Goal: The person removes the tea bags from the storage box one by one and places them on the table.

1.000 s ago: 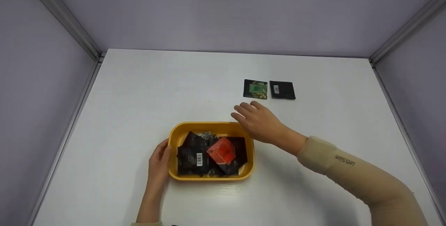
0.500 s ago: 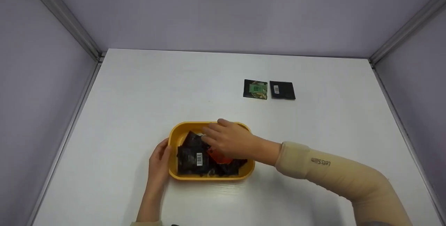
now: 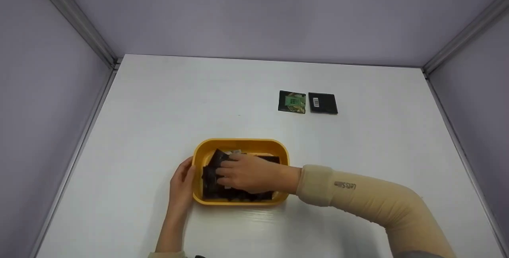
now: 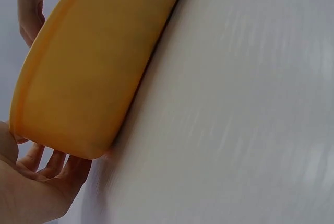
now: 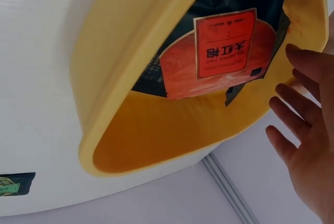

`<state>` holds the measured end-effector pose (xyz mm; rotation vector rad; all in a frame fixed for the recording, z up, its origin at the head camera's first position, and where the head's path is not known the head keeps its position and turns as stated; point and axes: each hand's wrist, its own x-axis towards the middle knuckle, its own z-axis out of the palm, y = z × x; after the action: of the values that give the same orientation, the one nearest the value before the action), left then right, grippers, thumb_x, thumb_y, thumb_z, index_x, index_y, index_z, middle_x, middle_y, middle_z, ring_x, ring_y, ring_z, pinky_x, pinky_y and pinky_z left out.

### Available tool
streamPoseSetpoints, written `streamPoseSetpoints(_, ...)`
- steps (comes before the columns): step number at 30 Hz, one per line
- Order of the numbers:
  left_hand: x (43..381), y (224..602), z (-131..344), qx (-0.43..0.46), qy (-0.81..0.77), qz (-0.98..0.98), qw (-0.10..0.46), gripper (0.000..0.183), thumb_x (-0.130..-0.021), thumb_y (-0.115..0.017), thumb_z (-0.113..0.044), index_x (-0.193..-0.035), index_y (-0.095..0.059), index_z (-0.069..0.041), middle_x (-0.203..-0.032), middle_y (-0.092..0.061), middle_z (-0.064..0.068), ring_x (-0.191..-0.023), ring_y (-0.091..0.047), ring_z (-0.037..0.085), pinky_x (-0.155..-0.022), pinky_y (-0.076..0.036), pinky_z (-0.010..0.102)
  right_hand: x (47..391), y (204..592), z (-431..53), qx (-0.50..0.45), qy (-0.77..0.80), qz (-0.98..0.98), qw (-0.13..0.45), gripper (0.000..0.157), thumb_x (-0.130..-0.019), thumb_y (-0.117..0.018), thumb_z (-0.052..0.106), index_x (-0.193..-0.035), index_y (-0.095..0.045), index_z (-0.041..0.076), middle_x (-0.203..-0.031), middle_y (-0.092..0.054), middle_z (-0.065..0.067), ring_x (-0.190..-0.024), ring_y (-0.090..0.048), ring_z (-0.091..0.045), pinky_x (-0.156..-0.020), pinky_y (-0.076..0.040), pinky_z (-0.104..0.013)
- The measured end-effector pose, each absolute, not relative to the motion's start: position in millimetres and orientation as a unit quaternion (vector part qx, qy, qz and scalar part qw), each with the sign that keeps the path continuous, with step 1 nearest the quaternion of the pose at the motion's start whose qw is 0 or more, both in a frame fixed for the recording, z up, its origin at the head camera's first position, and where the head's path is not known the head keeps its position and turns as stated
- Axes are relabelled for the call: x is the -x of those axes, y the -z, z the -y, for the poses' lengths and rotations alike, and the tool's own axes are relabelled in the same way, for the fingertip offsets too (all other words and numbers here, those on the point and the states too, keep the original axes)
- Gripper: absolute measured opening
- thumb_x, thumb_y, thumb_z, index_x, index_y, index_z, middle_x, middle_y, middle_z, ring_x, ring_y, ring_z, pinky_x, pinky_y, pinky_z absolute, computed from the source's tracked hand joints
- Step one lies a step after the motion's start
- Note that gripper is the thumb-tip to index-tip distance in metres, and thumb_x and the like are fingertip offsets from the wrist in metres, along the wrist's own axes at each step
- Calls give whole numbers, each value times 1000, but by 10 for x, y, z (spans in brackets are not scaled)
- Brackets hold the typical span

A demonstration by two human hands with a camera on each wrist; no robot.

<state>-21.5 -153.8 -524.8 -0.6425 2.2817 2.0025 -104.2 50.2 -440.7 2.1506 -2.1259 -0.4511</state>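
Note:
A yellow plastic bin [image 3: 254,143] with several black tea sachets [image 3: 210,190] inside stands on the white table. My left hand [image 3: 182,186] holds the bin's left end, thumb at the rim and fingers against the outer wall in the left wrist view. Over the bin's middle, my right hand [image 3: 248,173] covers part of the sachets. The right wrist view shows its fingers [image 5: 284,145] loosely bent with nothing between them, beside the opening. A red-labelled sachet reading Da Hong Pao [image 5: 224,46] lies on top in the bin; the hand hides it in the head view.
Farther back on the table [image 3: 179,91], a black-and-green sachet [image 3: 292,101] lies beside a black sachet with a barcode [image 3: 324,103]. Grey walls [image 3: 254,15] rise behind the table and at both sides.
My right hand has moved left and toward me, from beyond the bin's far right corner to over the sachets inside. My left hand and the bin have stayed in place.

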Motion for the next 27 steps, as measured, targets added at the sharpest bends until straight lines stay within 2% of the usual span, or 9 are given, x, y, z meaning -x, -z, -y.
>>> streamPoseSetpoints(10, 233, 5249, 1540, 206, -642, -738, 18, 48, -107, -44, -32, -147, -43, -5, -149, -45, 14, -135, -43, 27, -112, -36, 42, 966, 4459, -298, -704, 190, 685, 24, 39, -103, -55, 31, -141, -55, 22, -142, -54, 3, -128, -49, -14, -100, -42, -30)
streamPoseSetpoints(18, 238, 5249, 1542, 210, -645, -734, 24, 49, -107, -45, -36, -147, -44, -7, -150, -44, 13, -137, -40, 27, -113, -34, 43, 978, 4560, -276, -695, 193, 692, -24, 47, -102, -57, 31, -148, -47, 25, -150, -46, 6, -137, -41, -15, -109, -37, -35)
streamPoseSetpoints(27, 218, 5251, 1545, 204, -655, -728, 17, 47, -107, -44, -32, -146, -44, -6, -149, -45, 13, -136, -41, 26, -113, -34, 43, 970, 4635, -260, -697, 206, 686, -21, 42, -102, -56, 33, -144, -52, 27, -145, -52, 7, -130, -48, -14, -107, -39, -33)
